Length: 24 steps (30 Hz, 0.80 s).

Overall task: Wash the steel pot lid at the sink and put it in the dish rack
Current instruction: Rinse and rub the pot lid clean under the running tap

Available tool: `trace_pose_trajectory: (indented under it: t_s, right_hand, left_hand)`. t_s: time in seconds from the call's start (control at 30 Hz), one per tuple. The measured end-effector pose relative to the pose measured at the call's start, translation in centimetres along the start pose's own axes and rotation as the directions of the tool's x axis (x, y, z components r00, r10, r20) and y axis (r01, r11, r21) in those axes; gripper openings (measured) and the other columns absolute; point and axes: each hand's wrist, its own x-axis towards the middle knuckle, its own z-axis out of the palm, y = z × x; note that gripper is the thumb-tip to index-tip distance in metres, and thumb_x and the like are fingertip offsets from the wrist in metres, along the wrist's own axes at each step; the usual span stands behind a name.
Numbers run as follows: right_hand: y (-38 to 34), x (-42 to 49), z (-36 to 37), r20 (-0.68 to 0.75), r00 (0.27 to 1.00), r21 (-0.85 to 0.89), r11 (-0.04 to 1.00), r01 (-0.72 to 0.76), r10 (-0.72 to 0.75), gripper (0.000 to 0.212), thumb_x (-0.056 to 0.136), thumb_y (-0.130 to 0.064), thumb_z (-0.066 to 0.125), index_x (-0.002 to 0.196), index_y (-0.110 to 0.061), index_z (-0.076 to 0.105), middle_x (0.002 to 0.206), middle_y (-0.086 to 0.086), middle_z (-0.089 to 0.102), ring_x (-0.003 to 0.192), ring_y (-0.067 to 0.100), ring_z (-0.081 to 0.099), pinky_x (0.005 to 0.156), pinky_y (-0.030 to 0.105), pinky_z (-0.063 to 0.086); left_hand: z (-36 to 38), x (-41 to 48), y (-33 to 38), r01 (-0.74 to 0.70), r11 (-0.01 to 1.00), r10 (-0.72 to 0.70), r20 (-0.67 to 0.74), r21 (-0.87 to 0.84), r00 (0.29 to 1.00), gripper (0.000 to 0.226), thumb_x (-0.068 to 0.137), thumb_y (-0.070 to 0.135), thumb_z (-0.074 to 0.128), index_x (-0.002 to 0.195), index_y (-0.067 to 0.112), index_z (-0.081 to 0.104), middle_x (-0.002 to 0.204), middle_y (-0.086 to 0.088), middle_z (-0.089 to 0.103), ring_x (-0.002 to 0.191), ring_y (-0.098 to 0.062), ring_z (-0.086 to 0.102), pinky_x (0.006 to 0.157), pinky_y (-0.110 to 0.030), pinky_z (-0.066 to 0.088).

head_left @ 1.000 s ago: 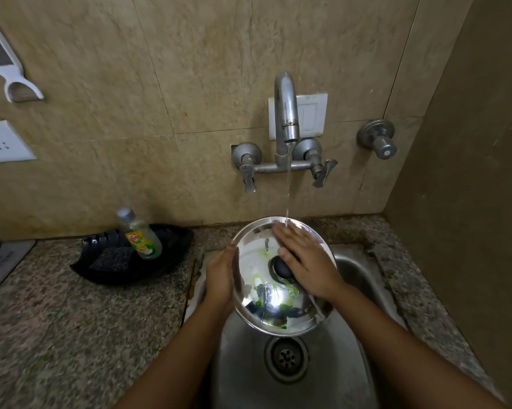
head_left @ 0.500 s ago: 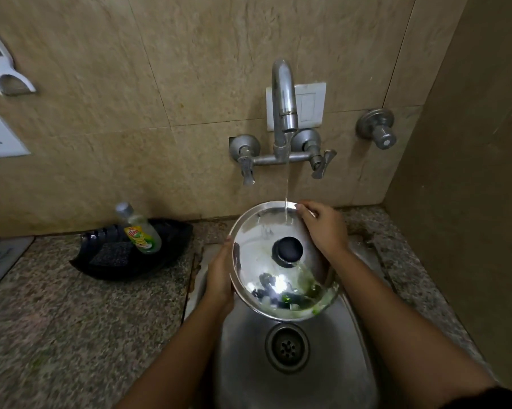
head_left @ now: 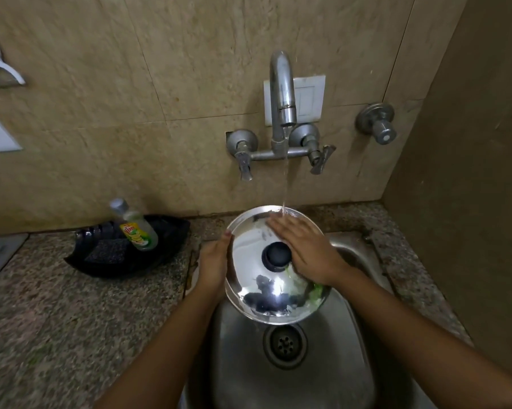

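Observation:
The round steel pot lid (head_left: 250, 278) with a black knob (head_left: 277, 255) is tilted toward me over the steel sink (head_left: 243, 364). My left hand (head_left: 215, 261) grips its left rim. My right hand (head_left: 303, 249) lies flat with fingers spread on the lid's upper right face, beside the knob. A thin stream of water from the tap (head_left: 283, 93) lands at the lid's far edge by my fingertips. Green soap traces sit on the lid's lower right. No dish rack is in view.
A black tray (head_left: 166, 240) on the granite counter (head_left: 57, 320) left of the sink holds a dish-soap bottle (head_left: 135, 227) and a dark scrub pad (head_left: 105, 250). The drain (head_left: 285, 343) lies below the lid. A side wall (head_left: 470, 202) closes off the right.
My right hand slid from the lid's far right rim back onto its face beside the knob. The lid stays under the running water in my left hand.

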Motion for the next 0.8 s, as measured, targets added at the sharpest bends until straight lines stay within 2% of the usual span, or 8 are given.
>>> trace_pose_trajectory:
  t_s: [0.07,0.17,0.23,0.33,0.53,0.67,0.73,0.8]
  right_hand:
    - [0.2,0.3,-0.5,0.035,0.997,0.01,0.997,0.074,-0.074,0.052,0.098,-0.02,0.032,0.149,-0.03,0.022,0.157,-0.01,0.021,0.145,0.005,0.014,0.118,0.026,0.007]
    - [1.1,-0.2,-0.9,-0.034,0.99,0.029,0.991,-0.134,0.135,0.049,0.102,-0.029,0.025,0.15,-0.025,0.019,0.158,-0.006,0.018,0.147,0.01,0.011,0.12,0.034,0.009]
    - [-0.6,-1.4,0.3,-0.064,0.977,-0.016,0.978,-0.206,0.205,0.054,0.099,-0.036,0.018,0.151,-0.02,0.014,0.159,-0.003,0.011,0.148,0.013,0.005,0.12,0.033,0.006]
    - [-3.1,-2.9,2.4,-0.02,0.991,-0.021,0.991,-0.135,0.135,0.063,0.097,-0.045,0.024,0.152,-0.019,0.008,0.159,-0.004,0.002,0.146,0.008,-0.002,0.118,0.029,0.002]
    - [-0.7,-1.5,1.3,-0.04,0.926,0.049,0.926,-0.375,0.377,0.057,0.101,-0.042,0.019,0.151,-0.021,0.003,0.16,-0.003,0.004,0.148,0.013,-0.001,0.119,0.031,0.001]
    - [-4.9,-4.3,3.6,-0.053,0.962,0.034,0.963,-0.266,0.268,0.06,0.098,-0.039,0.023,0.152,-0.025,0.0,0.161,-0.003,0.002,0.148,0.012,-0.001,0.12,0.036,0.008]
    - [-6.5,-5.8,4.4,0.028,0.996,-0.014,0.997,-0.081,0.081,0.06,0.098,-0.032,0.03,0.152,-0.025,0.003,0.161,-0.005,0.004,0.148,0.01,-0.001,0.12,0.038,0.01]
    - [-7.2,-5.6,4.4,0.131,0.983,-0.067,0.988,0.136,-0.126,0.057,0.099,-0.029,0.032,0.152,-0.024,0.011,0.161,-0.005,0.01,0.148,0.01,0.002,0.12,0.035,0.009]
  left_hand:
    - [0.2,-0.2,0.2,-0.019,1.0,0.018,0.013,0.018,1.0,0.035,0.09,0.039,0.059,0.075,0.013,0.076,0.094,-0.023,0.074,0.095,-0.043,0.068,0.09,-0.056,0.053]
    - [0.6,-0.5,1.1,-0.028,1.0,0.028,-0.094,-0.006,0.995,0.035,0.092,0.038,0.057,0.073,0.013,0.072,0.083,-0.017,0.073,0.082,-0.034,0.069,0.083,-0.048,0.054]
    - [0.6,-0.3,1.2,-0.002,0.998,-0.012,-0.195,-0.07,0.981,0.037,0.094,0.038,0.055,0.071,0.012,0.067,0.072,-0.009,0.068,0.07,-0.025,0.065,0.071,-0.036,0.054]
    - [0.7,-0.2,0.9,-0.009,0.996,-0.013,-0.253,-0.085,0.967,0.038,0.097,0.034,0.051,0.068,0.011,0.063,0.057,-0.001,0.065,0.055,-0.013,0.061,0.047,-0.017,0.048]
    - [0.8,-0.5,-0.2,-0.06,0.996,0.045,-0.213,-0.065,0.976,0.036,0.096,0.034,0.051,0.073,0.012,0.066,0.069,-0.003,0.067,0.062,-0.013,0.063,0.05,-0.015,0.049]
    - [0.6,-0.3,-0.1,-0.015,0.97,-0.054,-0.28,-0.241,0.958,0.029,0.097,0.033,0.051,0.088,0.011,0.068,0.083,-0.005,0.07,0.072,-0.015,0.067,0.067,-0.025,0.053]
    - [0.7,-0.1,-0.2,-0.007,0.968,-0.068,-0.29,-0.25,0.955,0.028,0.097,0.033,0.05,0.088,0.013,0.067,0.085,-0.005,0.069,0.075,-0.017,0.066,0.068,-0.028,0.051]
    - [1.0,-0.3,-0.7,-0.002,0.978,-0.056,-0.274,-0.208,0.96,0.028,0.096,0.034,0.051,0.083,0.016,0.067,0.082,-0.003,0.069,0.073,-0.014,0.065,0.062,-0.025,0.049]
